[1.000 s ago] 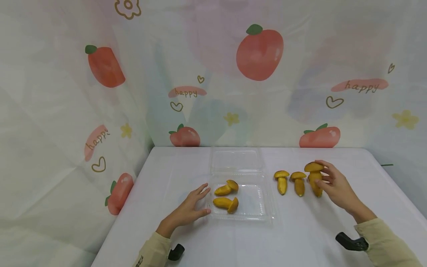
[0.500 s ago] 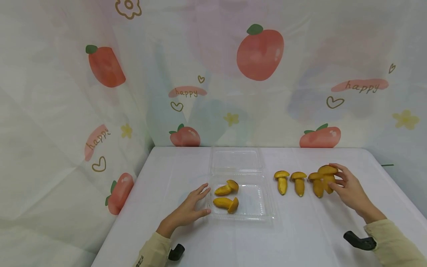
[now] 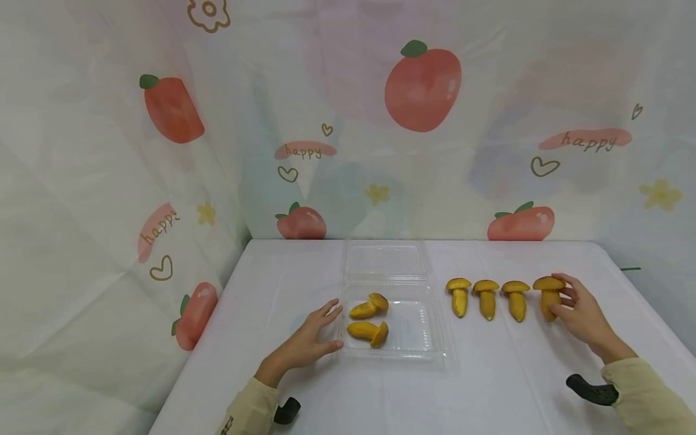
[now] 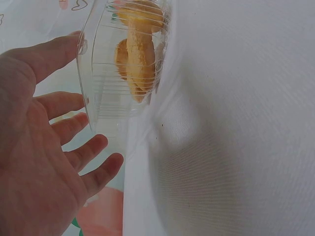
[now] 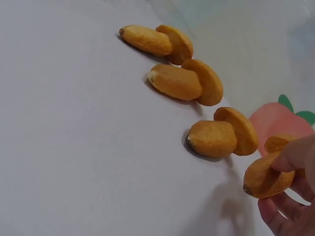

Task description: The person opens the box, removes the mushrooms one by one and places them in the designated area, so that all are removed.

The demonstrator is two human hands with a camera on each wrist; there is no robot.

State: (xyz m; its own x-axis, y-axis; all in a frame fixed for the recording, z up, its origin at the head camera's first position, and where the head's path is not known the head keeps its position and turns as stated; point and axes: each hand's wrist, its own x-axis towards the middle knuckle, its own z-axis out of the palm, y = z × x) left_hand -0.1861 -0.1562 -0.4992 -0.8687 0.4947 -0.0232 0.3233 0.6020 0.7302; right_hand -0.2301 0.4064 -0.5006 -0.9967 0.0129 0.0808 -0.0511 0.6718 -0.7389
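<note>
At the right end of a row of yellow toy mushrooms, my right hand (image 3: 584, 314) pinches one mushroom (image 3: 548, 296) by its stem, between thumb and fingers. The right wrist view shows the thumb pressed on that stem (image 5: 266, 179). Three more mushrooms lie to its left: the nearest mushroom (image 3: 516, 302), a middle mushroom (image 3: 486, 301) and a far-left mushroom (image 3: 459, 299). My left hand (image 3: 307, 341), fingers spread, touches the left rim of a clear plastic box (image 3: 415, 353). Inside the box lie an upper mushroom (image 3: 365, 310) and a lower mushroom (image 3: 365, 331).
The box's clear lid (image 3: 385, 261) is folded back toward the rear of the white-covered table (image 3: 408, 399). Behind and to the left hangs a backdrop cloth (image 3: 348, 72) printed with peaches. Black curved pieces (image 3: 591, 393) sit by both cuffs.
My right hand has moved right with its mushroom, away from the one it overlapped, so the row now stands spaced apart. My left hand and the box have stayed still.
</note>
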